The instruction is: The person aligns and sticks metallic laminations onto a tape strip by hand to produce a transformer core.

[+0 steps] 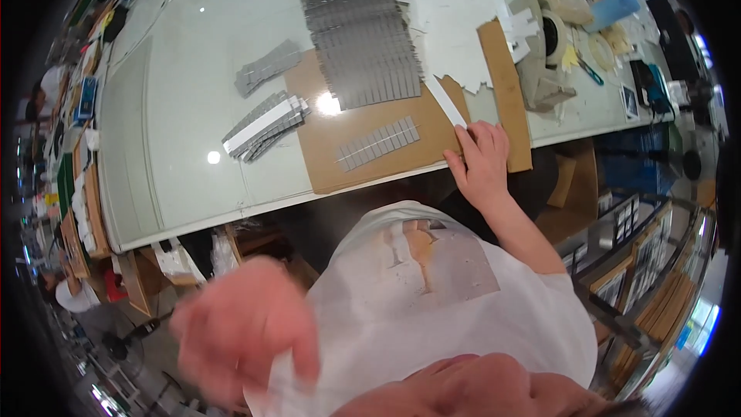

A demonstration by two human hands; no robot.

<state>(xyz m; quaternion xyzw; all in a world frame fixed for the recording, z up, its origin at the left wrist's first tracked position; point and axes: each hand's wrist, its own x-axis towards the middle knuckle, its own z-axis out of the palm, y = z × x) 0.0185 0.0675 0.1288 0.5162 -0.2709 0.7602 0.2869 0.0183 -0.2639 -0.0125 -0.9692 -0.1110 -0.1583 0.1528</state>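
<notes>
My right hand (pixel 486 162) rests at the near right of a brown cardboard sheet (pixel 324 174), thumb apart from the fingers. Its index fingertip touches the lower end of a narrow white strip (pixel 445 102). My left hand (pixel 247 328) is raised off the table at the lower left, smeared by motion, so its fingers cannot be read. On the cardboard lies a short row of grey rectangular pieces (pixel 378 143) with a thin pale line across them. Behind it spreads a large stack of similar grey rows (pixel 361 38).
Left of the cardboard lie two smaller bundles of grey strips (pixel 266 127). White paper pieces (pixel 451 19) are heaped at the back. A cardboard strip (pixel 505 93) lies at the right, beside a tape dispenser (pixel 544 54), scissors (pixel 590 71) and a blue bottle (pixel 615 9).
</notes>
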